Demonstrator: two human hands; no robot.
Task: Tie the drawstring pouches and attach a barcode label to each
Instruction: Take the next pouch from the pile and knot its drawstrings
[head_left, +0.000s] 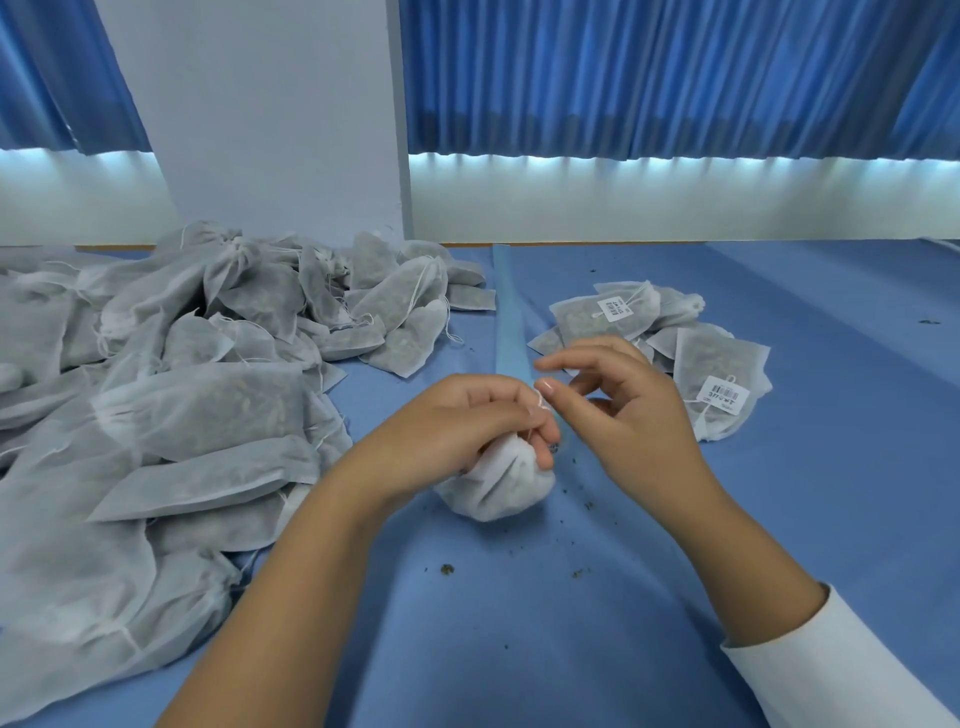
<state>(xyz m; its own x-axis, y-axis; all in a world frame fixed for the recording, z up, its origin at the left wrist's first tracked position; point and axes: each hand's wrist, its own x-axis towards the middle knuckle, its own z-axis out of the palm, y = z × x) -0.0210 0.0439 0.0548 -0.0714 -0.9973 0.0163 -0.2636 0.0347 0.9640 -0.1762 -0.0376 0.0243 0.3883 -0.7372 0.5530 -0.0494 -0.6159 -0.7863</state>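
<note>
One white pouch (498, 483) sat mid-desk (779, 519), toward the front edge. The left hand (467, 421) squeezed its neck. The right hand (623, 410) was right by the string (540, 402); pinching or not, I could not tell. Best to hold the neck bunched and pull the knot snug.

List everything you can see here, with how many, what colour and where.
Unlabelled pouches: many, grey-white, heaped left.
Labelled pouches: several, grey-white, right of centre.
Barcode labels: two visible, white, on those pouches.
Held pouch: one, white, centre.
Table cover: one, blue, under everything.
Crumbs: scattered, dark, near centre.
Curtains: two, blue, behind.
Left hand: one, grips Held pouch's neck.
Right hand: one, beside the drawstring; grip unclear.
Sleeve: one, white, right arm.
</note>
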